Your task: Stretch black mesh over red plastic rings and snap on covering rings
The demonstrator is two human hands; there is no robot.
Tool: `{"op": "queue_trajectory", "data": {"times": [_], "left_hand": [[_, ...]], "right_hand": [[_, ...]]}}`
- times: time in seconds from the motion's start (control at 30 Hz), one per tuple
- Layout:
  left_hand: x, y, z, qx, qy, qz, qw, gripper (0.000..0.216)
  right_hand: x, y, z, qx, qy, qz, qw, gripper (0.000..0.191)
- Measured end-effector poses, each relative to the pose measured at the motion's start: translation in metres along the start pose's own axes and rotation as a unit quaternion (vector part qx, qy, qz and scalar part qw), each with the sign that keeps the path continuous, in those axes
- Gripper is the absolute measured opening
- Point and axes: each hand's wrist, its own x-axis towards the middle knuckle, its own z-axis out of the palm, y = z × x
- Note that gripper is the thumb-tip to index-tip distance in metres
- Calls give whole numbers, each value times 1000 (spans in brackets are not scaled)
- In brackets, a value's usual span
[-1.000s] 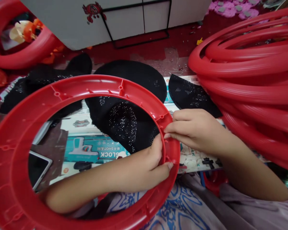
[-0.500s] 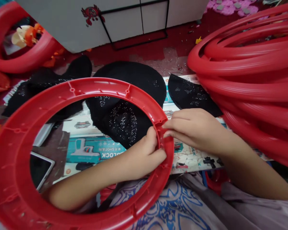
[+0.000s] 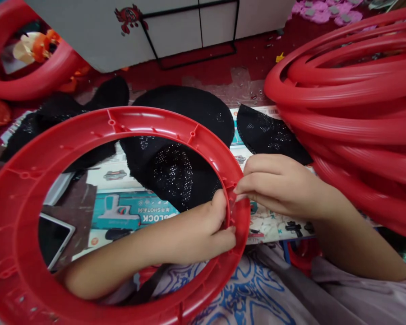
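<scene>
A large red plastic ring [image 3: 135,122], hollow side up with small ribs and posts inside its channel, is held tilted above the table. My left arm passes through its opening, and my left hand [image 3: 214,234] grips the right part of the ring with fingers curled round it. At the ring's right edge, the thumb and fingertips of my right hand [image 3: 277,185] are pinched together over the channel. Whatever those fingertips hold is too small and hidden to name. Beneath the ring lies black cloth [image 3: 176,171] dotted with shiny studs.
Red rings [image 3: 345,122] are stacked high on the right, and another ring [image 3: 30,81] stands at upper left. A smaller black studded piece [image 3: 270,133] lies near the stack. Printed cardboard [image 3: 122,212] covers part of the table, beside a white-edged tablet [image 3: 57,239]. A white box [image 3: 176,31] stands behind.
The ring has turned slightly clockwise and shifted a little to the right. My right fingertips have moved slightly down along the rim, and my left hand has moved slightly down too.
</scene>
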Motion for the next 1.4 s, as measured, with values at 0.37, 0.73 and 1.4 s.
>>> {"op": "queue_trajectory", "data": {"times": [0.37,0.73,1.4], "left_hand": [[-2,-3,11,-74,31,3,997,40],[13,-9,19,-251,149,60,955,29],[-7,2,3,31,-20,-38,999,47]], "right_hand": [[-1,1,4,-22,1,25,999,28],[1,-1,9,-68,9,33,997,29],[-2,-1,-1,127,-21,35,991,19]]}}
